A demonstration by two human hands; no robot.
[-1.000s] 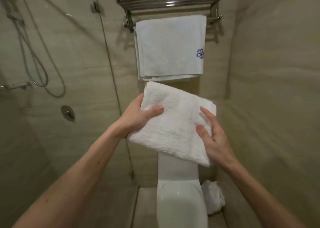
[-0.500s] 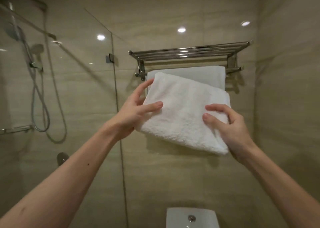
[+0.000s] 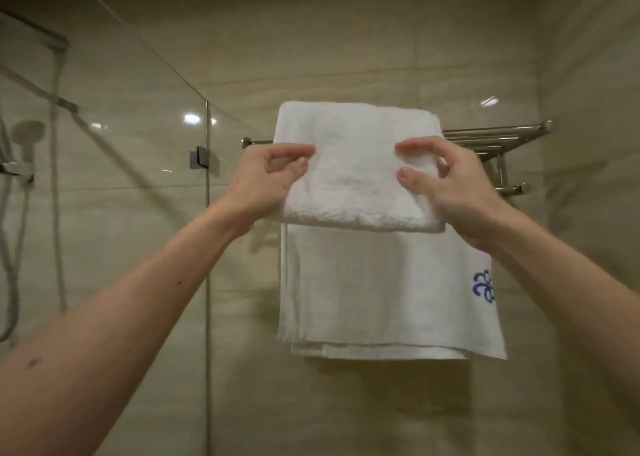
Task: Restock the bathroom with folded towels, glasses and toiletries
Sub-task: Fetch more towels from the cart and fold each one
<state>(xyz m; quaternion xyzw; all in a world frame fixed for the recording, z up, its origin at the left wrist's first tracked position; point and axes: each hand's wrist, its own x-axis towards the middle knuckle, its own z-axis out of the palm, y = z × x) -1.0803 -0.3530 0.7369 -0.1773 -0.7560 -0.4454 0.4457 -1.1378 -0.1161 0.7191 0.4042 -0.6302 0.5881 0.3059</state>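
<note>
Both hands are up at the rack! The left hand (image 3: 266,178) pinches the thick folded white terry towel (image 3: 356,168) at its nine o'clock edge, and the right hand (image 3: 450,192) grips the three o'clock edge, fingers curled onto the pile. The towel hangs level in front of the chrome wall rack (image 3: 498,140), at twelve o'clock above the thin white hanging towel with a blue emblem (image 3: 381,289). Best play, I'd say: clear the front bar, slide it in flat, and release both sides together so the fold holds.
</note>
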